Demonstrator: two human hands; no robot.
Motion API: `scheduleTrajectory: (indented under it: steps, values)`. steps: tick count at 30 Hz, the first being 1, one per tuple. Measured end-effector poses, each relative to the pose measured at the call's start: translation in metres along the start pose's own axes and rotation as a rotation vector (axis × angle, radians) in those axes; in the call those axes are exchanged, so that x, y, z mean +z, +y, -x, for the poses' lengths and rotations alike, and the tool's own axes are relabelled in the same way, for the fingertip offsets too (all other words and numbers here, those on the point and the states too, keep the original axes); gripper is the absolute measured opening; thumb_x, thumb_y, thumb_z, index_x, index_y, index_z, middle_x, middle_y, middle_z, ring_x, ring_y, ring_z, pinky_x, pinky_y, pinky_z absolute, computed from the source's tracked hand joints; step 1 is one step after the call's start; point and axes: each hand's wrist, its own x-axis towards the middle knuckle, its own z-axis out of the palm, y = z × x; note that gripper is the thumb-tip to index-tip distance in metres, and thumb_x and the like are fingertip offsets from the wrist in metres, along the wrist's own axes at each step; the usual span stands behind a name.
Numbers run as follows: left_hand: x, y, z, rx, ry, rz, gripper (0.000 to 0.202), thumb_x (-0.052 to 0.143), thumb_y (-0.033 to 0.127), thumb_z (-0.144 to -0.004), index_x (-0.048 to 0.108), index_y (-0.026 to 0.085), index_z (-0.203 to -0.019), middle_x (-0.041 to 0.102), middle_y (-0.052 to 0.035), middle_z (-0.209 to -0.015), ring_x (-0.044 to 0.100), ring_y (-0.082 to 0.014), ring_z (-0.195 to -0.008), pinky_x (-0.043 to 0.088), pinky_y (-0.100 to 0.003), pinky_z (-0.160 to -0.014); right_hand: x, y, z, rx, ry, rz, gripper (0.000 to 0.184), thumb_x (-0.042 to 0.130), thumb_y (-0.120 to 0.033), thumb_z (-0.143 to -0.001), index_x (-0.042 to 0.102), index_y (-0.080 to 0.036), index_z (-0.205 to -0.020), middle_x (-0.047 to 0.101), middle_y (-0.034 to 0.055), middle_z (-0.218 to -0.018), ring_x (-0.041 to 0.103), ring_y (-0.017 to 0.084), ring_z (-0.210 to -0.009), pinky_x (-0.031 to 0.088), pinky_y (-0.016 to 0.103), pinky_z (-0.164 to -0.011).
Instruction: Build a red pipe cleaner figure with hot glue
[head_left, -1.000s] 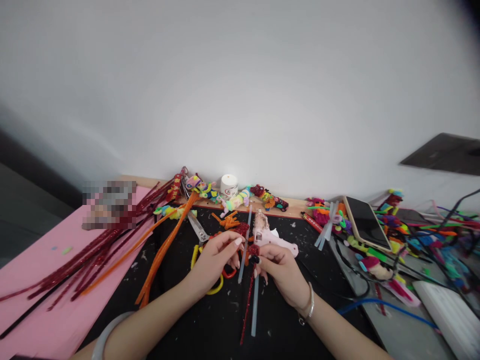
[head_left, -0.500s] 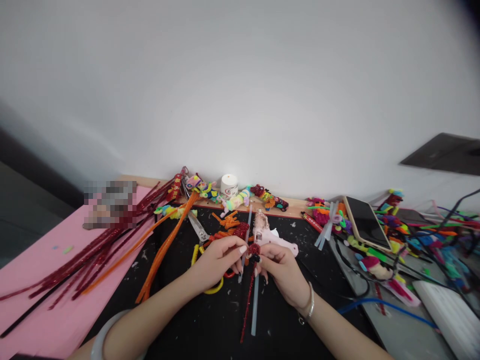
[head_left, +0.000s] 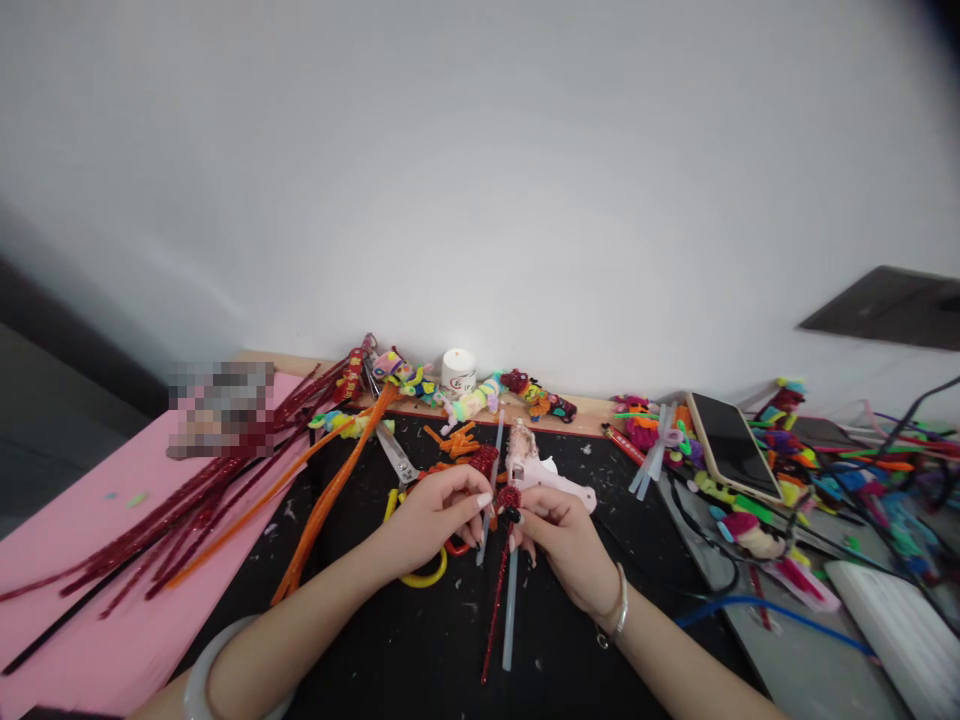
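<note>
My right hand [head_left: 562,535] pinches a red glittery pipe cleaner [head_left: 494,610] near its coiled top; the straight tail hangs down over the black mat. My left hand [head_left: 442,520] is just left of the coil, thumb and fingers closed together, with a small gap to it. Whether its fingertips hold anything is too small to tell. Behind my right hand lies a pale pink glue gun [head_left: 559,485]. A translucent glue stick [head_left: 511,620] rests below the hands. Scissors [head_left: 397,458] with yellow handles lie partly under my left hand. Beyond it is a red glittery piece [head_left: 484,460].
Orange pipe-cleaner pieces [head_left: 454,440] lie beyond my hands. Red pipe cleaners [head_left: 195,500] spread over a pink sheet [head_left: 67,560] at left. Along the wall stand a white roll [head_left: 458,372] and colourful figures [head_left: 476,398]. At right are a phone [head_left: 735,445] and cables.
My left hand's fingertips have drawn slightly left, away from the red coil. My right hand still holds the pipe cleaner in nearly the same place.
</note>
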Motion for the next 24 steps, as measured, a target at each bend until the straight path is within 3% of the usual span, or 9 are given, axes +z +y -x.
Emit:
scheduleTrajectory:
  steps: [6, 13, 24]
  values:
    - [0.0004, 0.0007, -0.0009, -0.053, 0.065, 0.228, 0.022, 0.060, 0.036, -0.079, 0.051, 0.016, -0.078, 0.059, 0.0024, -0.069, 0.056, -0.0076, -0.049, 0.047, -0.020, -0.049, 0.0006, -0.0007, 0.0005, 0.001, 0.010, -0.001, 0.012, 0.068, -0.024, -0.076, 0.067, -0.016, -0.067, 0.063, -0.0019, -0.052, 0.047, 0.006, -0.041, 0.036, 0.015, -0.038]
    - [-0.0048, 0.0020, -0.0011, -0.062, 0.101, 0.474, 0.011, 0.055, 0.025, -0.084, 0.048, 0.017, -0.079, 0.059, 0.0001, -0.078, 0.057, -0.0077, -0.055, 0.047, -0.019, -0.051, -0.0008, 0.0011, 0.0004, -0.005, -0.001, -0.014, 0.011, 0.068, -0.024, -0.076, 0.067, -0.015, -0.069, 0.063, -0.0020, -0.052, 0.047, 0.005, -0.039, 0.035, 0.014, -0.037]
    - [-0.0057, 0.0048, -0.0006, -0.050, 0.123, 0.532, 0.006, 0.054, 0.021, -0.085, 0.052, 0.016, -0.083, 0.058, -0.0015, -0.081, 0.060, -0.0100, -0.065, 0.050, -0.021, -0.058, 0.0000, 0.0009, 0.0008, -0.005, 0.003, -0.005, 0.011, 0.067, -0.023, -0.076, 0.066, -0.015, -0.069, 0.063, -0.0018, -0.052, 0.047, 0.006, -0.039, 0.036, 0.015, -0.038]
